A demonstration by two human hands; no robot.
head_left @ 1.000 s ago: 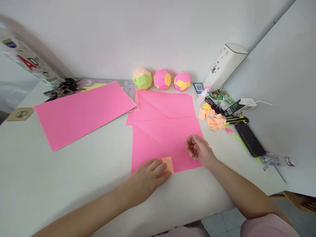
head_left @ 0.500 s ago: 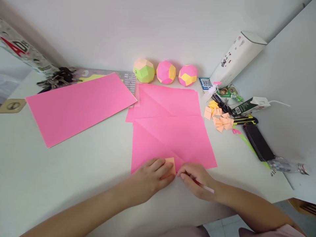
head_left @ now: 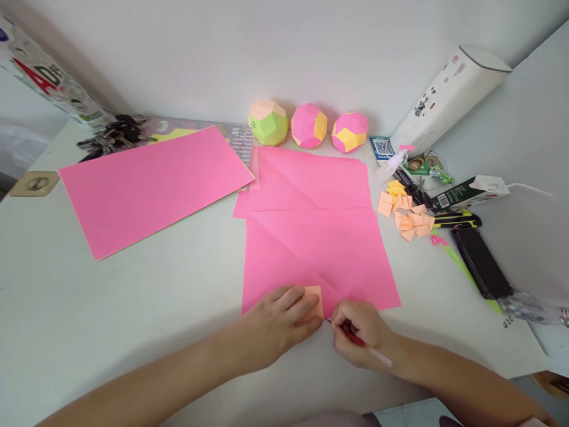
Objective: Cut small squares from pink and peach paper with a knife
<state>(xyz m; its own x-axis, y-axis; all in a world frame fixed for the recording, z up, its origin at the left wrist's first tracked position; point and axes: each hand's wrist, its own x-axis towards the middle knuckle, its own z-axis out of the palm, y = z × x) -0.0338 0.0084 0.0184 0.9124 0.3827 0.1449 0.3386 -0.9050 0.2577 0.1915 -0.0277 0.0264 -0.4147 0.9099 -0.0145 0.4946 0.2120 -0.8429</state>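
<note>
My left hand [head_left: 272,325] lies flat with its fingers pressing a small orange paper square [head_left: 315,301] onto the near corner of a creased pink sheet [head_left: 317,252]. My right hand [head_left: 362,332] is closed on a thin pen [head_left: 361,342], with its tip at the lower right edge of the orange square. Both hands sit near the front edge of the white table [head_left: 111,308].
A second pink sheet [head_left: 153,185] lies at the left. Three paper balls [head_left: 309,125] stand by the wall. At the right are several small orange squares [head_left: 406,213], a black phone [head_left: 480,263], a green box [head_left: 466,193], a white carton [head_left: 448,89]; keys [head_left: 113,131] at back left.
My right hand came down from over the pink sheet to beside my left hand, bringing the pen tip to the orange square. My left hand stayed on the square.
</note>
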